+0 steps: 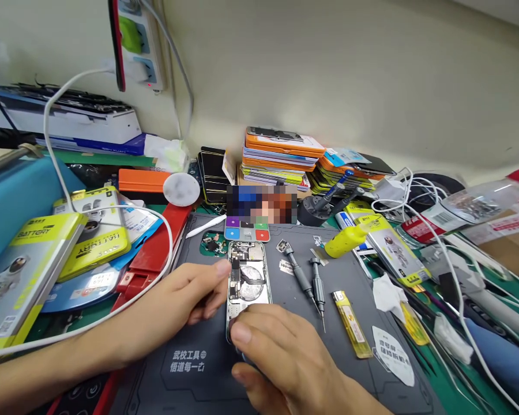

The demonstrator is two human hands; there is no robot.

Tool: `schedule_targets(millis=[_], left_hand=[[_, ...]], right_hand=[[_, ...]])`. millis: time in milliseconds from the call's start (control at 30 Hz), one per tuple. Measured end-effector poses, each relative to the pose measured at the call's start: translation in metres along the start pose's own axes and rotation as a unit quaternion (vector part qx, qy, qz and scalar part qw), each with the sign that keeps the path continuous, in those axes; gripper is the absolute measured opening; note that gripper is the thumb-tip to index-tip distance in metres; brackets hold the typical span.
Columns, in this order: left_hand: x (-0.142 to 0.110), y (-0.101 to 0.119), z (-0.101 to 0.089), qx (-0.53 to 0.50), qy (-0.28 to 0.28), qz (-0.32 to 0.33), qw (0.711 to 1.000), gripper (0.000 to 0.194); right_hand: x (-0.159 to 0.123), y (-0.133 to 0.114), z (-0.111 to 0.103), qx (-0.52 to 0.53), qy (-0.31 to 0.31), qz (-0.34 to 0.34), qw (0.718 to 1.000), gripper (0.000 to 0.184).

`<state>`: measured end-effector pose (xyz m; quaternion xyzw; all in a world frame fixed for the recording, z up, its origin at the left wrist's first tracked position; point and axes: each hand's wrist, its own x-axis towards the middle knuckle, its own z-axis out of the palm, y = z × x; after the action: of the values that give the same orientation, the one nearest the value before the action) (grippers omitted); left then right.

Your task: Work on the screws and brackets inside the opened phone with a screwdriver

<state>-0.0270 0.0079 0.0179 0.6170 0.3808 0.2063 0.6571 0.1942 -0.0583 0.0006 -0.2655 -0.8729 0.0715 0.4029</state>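
An opened phone [248,274] with its inner parts showing lies on a dark grey work mat [354,374]. My left hand [185,294] grips the phone's left edge, thumb pressed on the rim and fingers curled beside it. My right hand [281,357] covers the phone's near end with its fingers closed down on it; what lies under them is hidden. Two small screwdrivers [309,282] lie on the mat just right of the phone.
A yellow lighter [350,323] and a white sticker [391,354] lie on the mat at the right. Battery boxes [34,253] and a white cable [112,311] crowd the left. Stacked phone parts [281,155] stand at the back; cables and tools [436,271] fill the right.
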Motion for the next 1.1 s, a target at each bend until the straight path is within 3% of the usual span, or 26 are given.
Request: schedule_targets(millis=[200,500,767,1100], left_hand=[[-0.001,-0.002,0.0,0.014,-0.017,-0.004,1.0,0.06],[0.002,-0.002,-0.003,-0.016,0.027,-0.035,0.999,0.054],[0.001,0.005,-0.002,-0.028,0.0,-0.024,0.999,0.055],[-0.002,0.005,-0.001,0.011,-0.022,-0.013,1.0,0.066]], right_hand=[[0.003,-0.001,-0.002,-0.001,-0.005,0.009,1.0,0.042],[0.0,-0.002,-0.009,-0.007,-0.03,0.007,0.999,0.037],[-0.005,0.001,-0.012,-0.016,-0.044,0.017,0.999,0.041],[-0.001,0.0,-0.012,-0.001,-0.045,0.031,0.998,0.033]])
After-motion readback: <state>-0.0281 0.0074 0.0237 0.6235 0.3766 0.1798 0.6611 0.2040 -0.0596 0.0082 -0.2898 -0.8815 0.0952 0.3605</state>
